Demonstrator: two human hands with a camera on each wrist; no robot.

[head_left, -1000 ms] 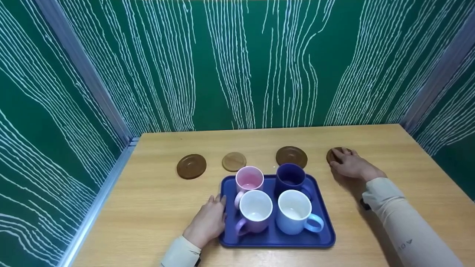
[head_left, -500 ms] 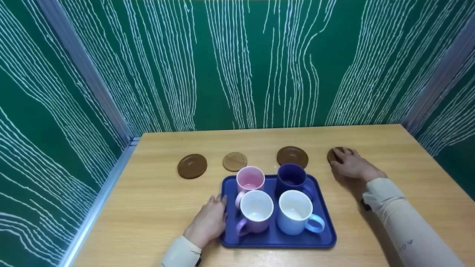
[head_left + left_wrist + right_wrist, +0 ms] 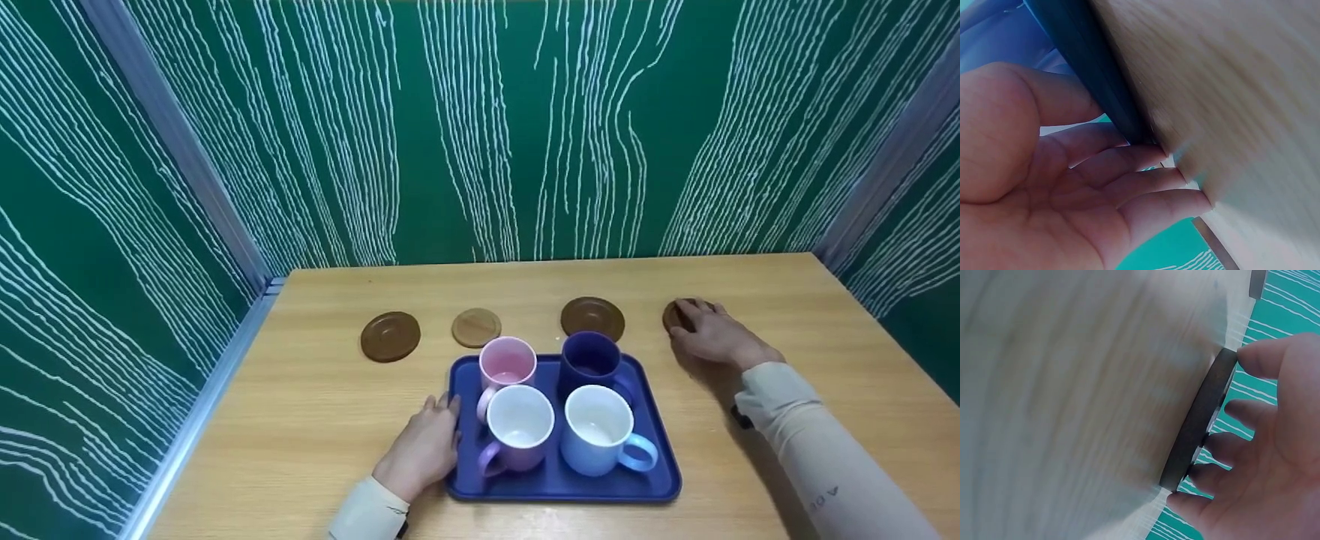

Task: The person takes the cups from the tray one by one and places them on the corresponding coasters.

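Note:
My left hand (image 3: 421, 450) is at the left edge of a blue tray (image 3: 577, 491). In the left wrist view its thumb touches the tray's side, and its fairly straight fingers (image 3: 1165, 205) reach down to the table. Far right, my right hand (image 3: 718, 337) spans a round brown wooden coaster (image 3: 1196, 424). Thumb and little finger are at opposite edges, with the other fingertips over its face. On the tray stand a pink mug (image 3: 508, 352), a dark blue mug (image 3: 590, 364), a purple mug (image 3: 520, 435) and a light blue mug (image 3: 596, 439).
Two dark brown coasters, a left one (image 3: 391, 336) and a middle one (image 3: 592, 319), lie in a row behind the tray. A lighter, smaller coaster (image 3: 476, 328) is between them. Green walls (image 3: 450, 135) with white lines border the wooden table (image 3: 300, 435).
Both hands, the mugs and the tray keep their places. The whole head view shifts very slightly.

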